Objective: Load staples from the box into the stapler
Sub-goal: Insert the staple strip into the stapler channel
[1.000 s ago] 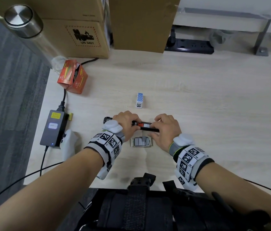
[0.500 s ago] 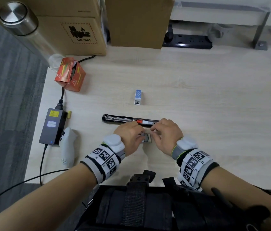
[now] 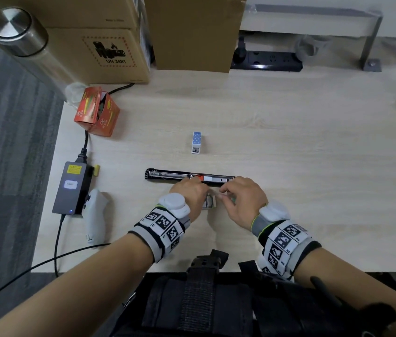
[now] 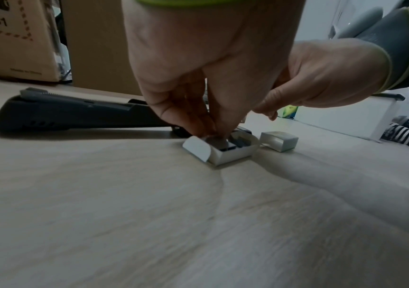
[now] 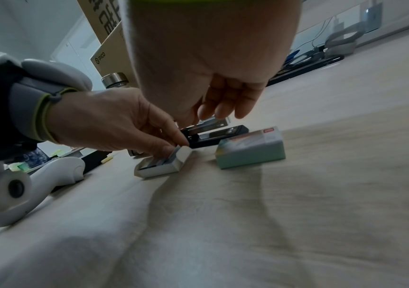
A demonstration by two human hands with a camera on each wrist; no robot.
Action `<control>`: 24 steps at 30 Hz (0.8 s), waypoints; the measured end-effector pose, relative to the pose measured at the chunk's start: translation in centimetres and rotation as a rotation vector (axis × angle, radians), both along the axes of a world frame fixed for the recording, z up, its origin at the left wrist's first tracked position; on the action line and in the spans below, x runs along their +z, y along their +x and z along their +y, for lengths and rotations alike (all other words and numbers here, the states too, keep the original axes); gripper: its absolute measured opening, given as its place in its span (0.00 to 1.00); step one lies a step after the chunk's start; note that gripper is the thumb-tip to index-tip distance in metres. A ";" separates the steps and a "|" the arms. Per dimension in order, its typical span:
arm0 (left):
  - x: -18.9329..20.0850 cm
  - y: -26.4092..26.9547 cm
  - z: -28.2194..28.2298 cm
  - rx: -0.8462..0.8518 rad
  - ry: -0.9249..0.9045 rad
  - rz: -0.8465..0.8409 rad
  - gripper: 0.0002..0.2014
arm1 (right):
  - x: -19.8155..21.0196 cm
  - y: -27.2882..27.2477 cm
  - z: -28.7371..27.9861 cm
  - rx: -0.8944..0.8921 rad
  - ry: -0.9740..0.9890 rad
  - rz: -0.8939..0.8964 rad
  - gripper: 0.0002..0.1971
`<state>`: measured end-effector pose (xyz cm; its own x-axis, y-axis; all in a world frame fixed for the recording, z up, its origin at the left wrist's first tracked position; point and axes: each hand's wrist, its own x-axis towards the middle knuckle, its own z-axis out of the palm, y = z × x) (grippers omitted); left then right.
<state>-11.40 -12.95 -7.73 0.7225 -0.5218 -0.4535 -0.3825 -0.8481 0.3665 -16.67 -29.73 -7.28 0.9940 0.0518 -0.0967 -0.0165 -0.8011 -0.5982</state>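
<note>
Desk [image 3: 289, 147]: pale wood-grain top, seen from above in the head view.

Stapler [image 3: 189, 176]: long, black, lying flat across the middle of the desk, opened out so the staple channel faces up; a red and white section shows near its right half. Just beyond both hands.

Staple box tray [image 4: 225, 151]: small white inner tray, end flap folded up, resting on the desk just in front of the stapler. Grey staple strips [image 5: 160, 161] lie inside it.

Box sleeve [image 5: 250, 150]: pale teal outer sleeve, on the desk just right of the tray, apart from it.

Left hand [image 3: 189, 194]: fingers curled down into the tray, fingertips [image 4: 198, 126] pinching at the staple strips. Whether a strip has left the tray cannot be told.

Right hand [image 3: 243, 200]: close beside the left, hovering above the tray and sleeve. In the right wrist view its fingers [image 5: 225, 101] hang loosely bent and hold nothing there; what thumb and forefinger do at the tray cannot be told.

Other items: small blue-and-white box [image 3: 196, 142] standing beyond the stapler; orange carton [image 3: 97, 113] at far left; black power adapter [image 3: 72, 188] with cable; white controller [image 3: 94, 215] beside it; cardboard boxes [image 3: 99, 45] and steel-capped bottle [image 3: 19, 32] at the back; black power strip [image 3: 267, 60].
</note>
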 end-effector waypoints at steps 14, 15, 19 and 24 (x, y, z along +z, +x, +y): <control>2.6 -0.1 0.3 0.480 -0.600 0.206 0.06 | 1.3 1.2 0.5 -0.152 0.291 0.197 0.07; 2.7 0.0 0.3 0.502 -0.641 0.233 0.06 | 1.3 1.3 0.6 -0.169 0.324 0.220 0.05; 2.5 0.3 0.3 0.566 -0.724 0.291 0.08 | 1.5 1.5 0.5 -0.185 0.372 0.232 0.05; 1.1 1.4 1.0 0.339 -0.513 -0.093 0.14 | 1.6 2.9 -0.8 -0.134 0.154 0.105 0.06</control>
<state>-10.01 -11.99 -6.61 0.9107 -0.3912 -0.1324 -0.1730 -0.6525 0.7378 -13.78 -30.51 -5.72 0.9779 -0.0576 -0.2009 -0.1848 -0.6868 -0.7030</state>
